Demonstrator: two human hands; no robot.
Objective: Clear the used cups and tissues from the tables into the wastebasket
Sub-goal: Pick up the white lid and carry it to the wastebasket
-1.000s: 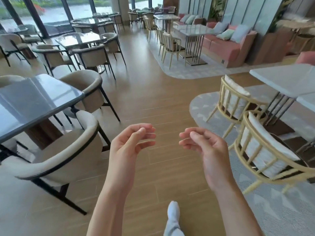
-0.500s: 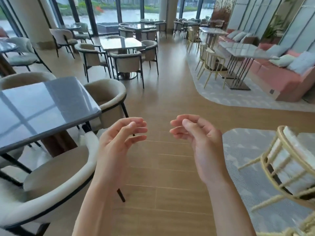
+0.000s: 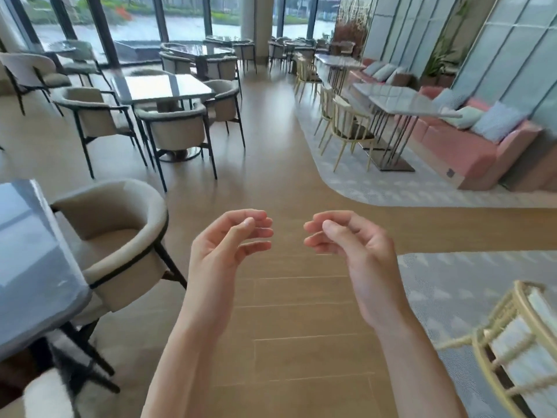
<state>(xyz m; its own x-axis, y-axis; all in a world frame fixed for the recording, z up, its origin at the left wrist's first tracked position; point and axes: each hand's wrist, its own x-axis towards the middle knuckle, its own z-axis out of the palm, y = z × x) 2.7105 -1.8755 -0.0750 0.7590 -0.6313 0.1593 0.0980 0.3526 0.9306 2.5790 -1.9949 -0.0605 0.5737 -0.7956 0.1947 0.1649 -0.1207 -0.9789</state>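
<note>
My left hand (image 3: 224, 251) and my right hand (image 3: 352, 251) are raised side by side over the wooden floor, palms facing each other. Their fingers hang loosely curled and hold nothing. No cup, tissue or wastebasket shows in the head view. A dark glossy table (image 3: 27, 267) is close at my left, and its visible top bears nothing. Another dark table (image 3: 162, 86) stands farther back on the left. A pale marble table (image 3: 401, 101) stands at the right by the sofa.
A beige armchair (image 3: 120, 236) stands beside the near table. A cream spindle chair (image 3: 518, 336) is at my lower right on a grey rug. A pink sofa (image 3: 470, 146) lines the right wall. A wooden aisle (image 3: 271, 146) runs ahead between the seating groups.
The view has swung left and moved forward along the aisle. The near table has slid to the left edge. Both hands stay raised and hold nothing.
</note>
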